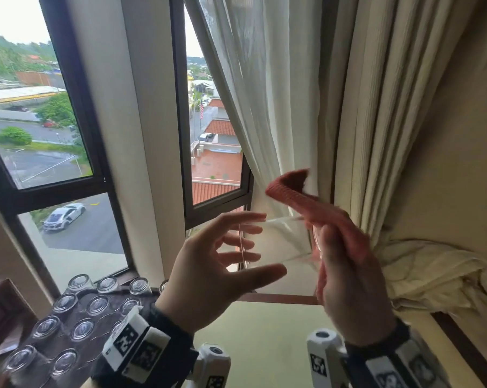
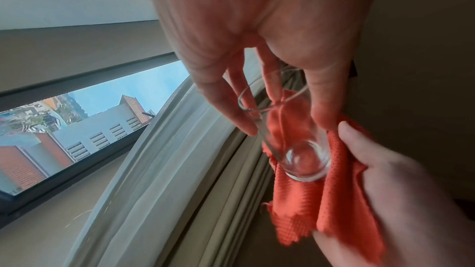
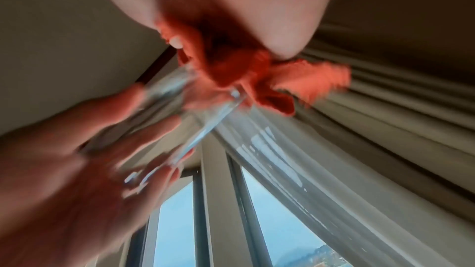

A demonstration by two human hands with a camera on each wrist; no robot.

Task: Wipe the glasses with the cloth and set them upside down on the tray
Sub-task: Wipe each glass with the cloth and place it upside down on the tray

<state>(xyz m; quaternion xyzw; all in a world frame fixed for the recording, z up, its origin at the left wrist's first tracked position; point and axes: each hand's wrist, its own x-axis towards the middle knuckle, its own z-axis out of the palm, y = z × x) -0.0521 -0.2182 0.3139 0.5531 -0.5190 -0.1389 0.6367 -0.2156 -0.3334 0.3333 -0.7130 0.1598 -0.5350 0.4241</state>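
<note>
I hold a clear glass (image 1: 287, 242) sideways in the air in front of the window. My left hand (image 1: 262, 243) grips its open end, index finger on top and thumb underneath. In the left wrist view the glass (image 2: 290, 139) sits between thumb and fingers (image 2: 231, 105), its thick base against the orange cloth (image 2: 308, 200). My right hand (image 1: 340, 264) holds the orange cloth (image 1: 306, 203) cupped over the glass base. The right wrist view is blurred, showing cloth (image 3: 231, 68) and glass (image 3: 205, 121). Low on the left lies the dark tray (image 1: 108, 317).
Several glasses (image 1: 98, 305) stand upside down in rows on the tray. A wooden box (image 1: 1, 309) sits at the far left. Sheer and heavy curtains (image 1: 376, 135) hang right behind the hands, bunched at the right. The window frame (image 1: 180, 135) is straight ahead.
</note>
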